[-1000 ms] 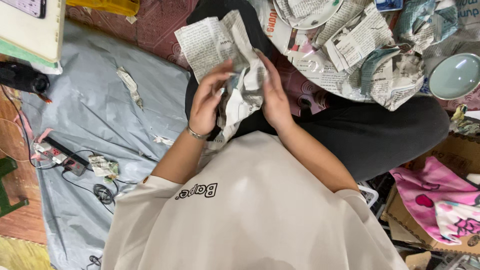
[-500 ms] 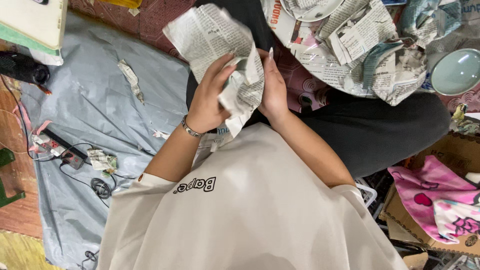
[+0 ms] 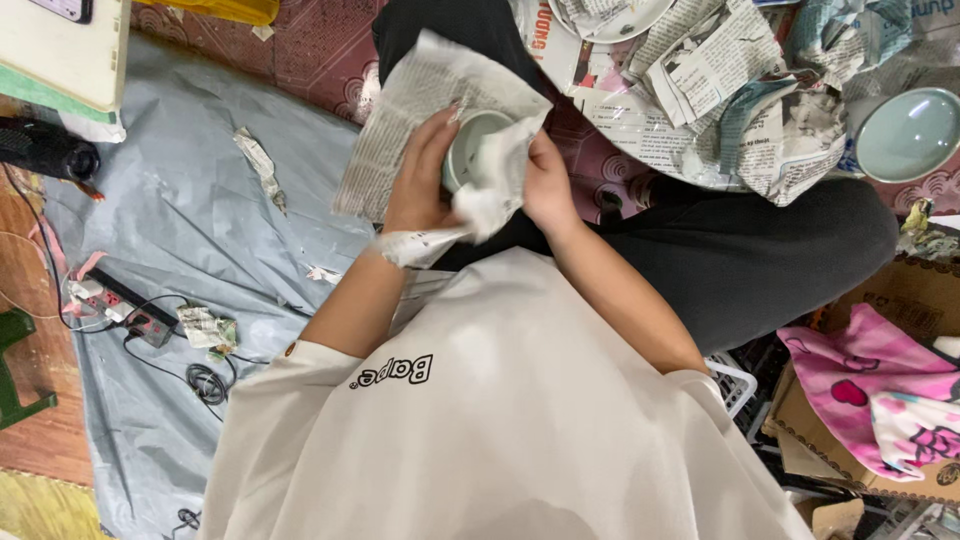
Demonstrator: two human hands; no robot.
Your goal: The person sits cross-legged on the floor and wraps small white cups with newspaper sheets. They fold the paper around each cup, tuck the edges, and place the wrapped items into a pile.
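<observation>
I see both of my hands raised over my lap, sharing one small pale green cup (image 3: 470,150) that sits half wrapped in a sheet of newspaper (image 3: 420,110). My left hand (image 3: 425,180) curls around the cup's near side with the fingers pressed to the paper, thumb toward the rim; my right hand (image 3: 545,185) pinches a crumpled fold of the same sheet against the cup's other side. The cup lies between the two hands, its mouth turned up toward me, and the left hand is the closer one to its body. The loose bulk of the sheet fans out to the left and away from me, so the free paper lies on the left hand's side. A twisted tail of paper hangs below my left wrist. Ahead and to the right is a heap of wrapped bundles (image 3: 740,90) in printed newsprint, a bare pale bowl (image 3: 905,135) beside it, and a pink patterned cloth (image 3: 880,390) in a cardboard box at right. A grey sheet (image 3: 190,230) covers the floor at left.
</observation>
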